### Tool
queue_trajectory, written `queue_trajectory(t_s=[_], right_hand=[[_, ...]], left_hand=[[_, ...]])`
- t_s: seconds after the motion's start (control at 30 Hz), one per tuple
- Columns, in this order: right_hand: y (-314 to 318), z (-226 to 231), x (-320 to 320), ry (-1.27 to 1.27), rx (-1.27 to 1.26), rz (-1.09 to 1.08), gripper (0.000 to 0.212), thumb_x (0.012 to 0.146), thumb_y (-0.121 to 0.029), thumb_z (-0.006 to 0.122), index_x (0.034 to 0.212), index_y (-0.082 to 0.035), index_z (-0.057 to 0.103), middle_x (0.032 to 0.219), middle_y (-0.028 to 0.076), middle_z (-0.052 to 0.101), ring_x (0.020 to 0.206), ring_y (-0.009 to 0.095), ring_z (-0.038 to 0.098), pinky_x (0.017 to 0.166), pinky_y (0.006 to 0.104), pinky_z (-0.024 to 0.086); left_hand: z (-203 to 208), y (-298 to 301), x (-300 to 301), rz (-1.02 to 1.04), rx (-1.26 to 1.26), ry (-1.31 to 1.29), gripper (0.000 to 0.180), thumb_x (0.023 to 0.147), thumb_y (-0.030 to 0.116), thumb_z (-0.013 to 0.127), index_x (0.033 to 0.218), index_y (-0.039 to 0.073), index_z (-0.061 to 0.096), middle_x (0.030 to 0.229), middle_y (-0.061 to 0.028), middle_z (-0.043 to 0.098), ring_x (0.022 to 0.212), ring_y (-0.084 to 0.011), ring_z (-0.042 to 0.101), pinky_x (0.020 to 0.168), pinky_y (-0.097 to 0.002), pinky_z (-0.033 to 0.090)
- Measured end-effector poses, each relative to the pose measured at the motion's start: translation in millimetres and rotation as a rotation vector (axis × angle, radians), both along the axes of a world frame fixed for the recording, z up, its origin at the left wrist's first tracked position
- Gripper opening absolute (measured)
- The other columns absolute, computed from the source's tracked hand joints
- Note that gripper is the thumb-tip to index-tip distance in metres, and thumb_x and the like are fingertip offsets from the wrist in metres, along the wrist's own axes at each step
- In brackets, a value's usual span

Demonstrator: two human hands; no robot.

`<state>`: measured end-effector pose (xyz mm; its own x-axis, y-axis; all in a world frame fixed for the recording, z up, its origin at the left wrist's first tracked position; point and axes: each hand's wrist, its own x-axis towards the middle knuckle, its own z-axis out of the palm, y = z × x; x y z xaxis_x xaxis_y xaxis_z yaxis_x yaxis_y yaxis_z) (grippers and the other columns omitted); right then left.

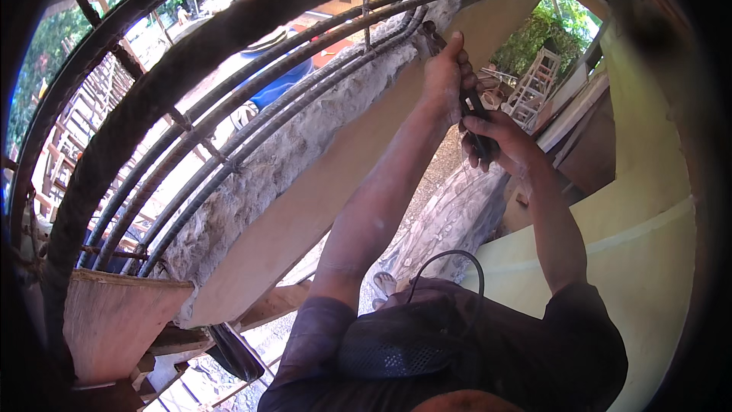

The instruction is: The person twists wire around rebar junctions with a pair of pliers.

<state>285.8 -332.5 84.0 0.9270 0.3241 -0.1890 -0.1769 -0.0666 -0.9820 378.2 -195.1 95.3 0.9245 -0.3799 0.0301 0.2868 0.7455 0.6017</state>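
left hand (448,76) is closed round the shank of a dark long tool (476,102), thumb pointing along it, and right hand (499,137) is clenched on its lower end; both grasp the tool. it lies at 1 o'clock from the middle of the view, slanting from 11 toward 5. its head reaches close beside the ends of the steel bars (369,47), though i cannot tell whether it touches.

to handle it well, i would seat the head squarely first, keep both wrists in line with the shank, let the left hand steady and the right supply the effort, and pull smoothly, since a slip would probably scrape the knuckles.

the bars curve away toward 9 o'clock, with rough concrete (252,183) along their inner side; that jagged edge wants a wide berth. next to it a smooth beige board (305,202) runs from 1 down to 8, passing just beside the left forearm. a yellowish panel (640,271) closes off 4 o'clock. more open room shows toward 2, where a ladder (536,82) stands well beyond the hands.
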Motion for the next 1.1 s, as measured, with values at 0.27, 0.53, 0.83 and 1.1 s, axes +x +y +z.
queue_trajectory(t_s=[0.27, 0.53, 0.83, 1.1], right_hand=[[6.4, -4.6, -7.6, -0.317, -0.317, -0.202, 0.030, 0.093, -0.029, 0.070, 0.107, -0.007, 0.057, 0.083, 0.005, 0.066, 0.064, 0.017, 0.066, 0.055, 0.0325, 0.050], [13.8, -32.1, -4.5, 0.182, 0.609, 0.141, 0.042, 0.102, -0.048, 0.052, 0.113, -0.007, 0.057, 0.074, 0.001, 0.056, 0.053, 0.008, 0.054, 0.041, 0.0219, 0.038], [30.5, -12.6, -22.8, -0.172, 0.023, -0.117, 0.058, 0.100, -0.053, 0.053, 0.125, 0.000, 0.058, 0.076, 0.000, 0.059, 0.059, 0.009, 0.059, 0.044, 0.0230, 0.041], [13.7, -19.6, -49.3, 0.079, 0.466, 0.051, 0.066, 0.100, -0.054, 0.049, 0.139, -0.001, 0.049, 0.082, 0.002, 0.064, 0.064, 0.012, 0.062, 0.051, 0.0270, 0.047]], left_hand=[[6.9, -5.9, -18.1, 0.234, 0.107, 0.042, 0.035, 0.098, 0.045, 0.060, 0.083, 0.014, 0.054, 0.069, 0.0014, 0.046, 0.060, -0.0131, 0.045, 0.057, -0.0300, 0.042], [-36.8, 25.5, -26.0, 0.551, 0.389, -0.436, 0.040, 0.105, 0.041, 0.049, 0.100, 0.003, 0.060, 0.084, -0.0065, 0.062, 0.072, -0.0126, 0.059, 0.064, -0.0294, 0.050], [-42.8, 43.9, -25.3, 0.387, 0.388, -0.467, 0.029, 0.104, 0.028, 0.054, 0.104, 0.000, 0.064, 0.084, -0.0040, 0.067, 0.073, -0.0101, 0.064, 0.058, -0.0241, 0.051], [-47.6, 33.5, -41.9, 0.482, 0.529, -0.464, 0.029, 0.104, 0.025, 0.054, 0.105, -0.001, 0.065, 0.084, -0.0047, 0.068, 0.075, -0.0115, 0.064, 0.065, -0.0254, 0.051]])
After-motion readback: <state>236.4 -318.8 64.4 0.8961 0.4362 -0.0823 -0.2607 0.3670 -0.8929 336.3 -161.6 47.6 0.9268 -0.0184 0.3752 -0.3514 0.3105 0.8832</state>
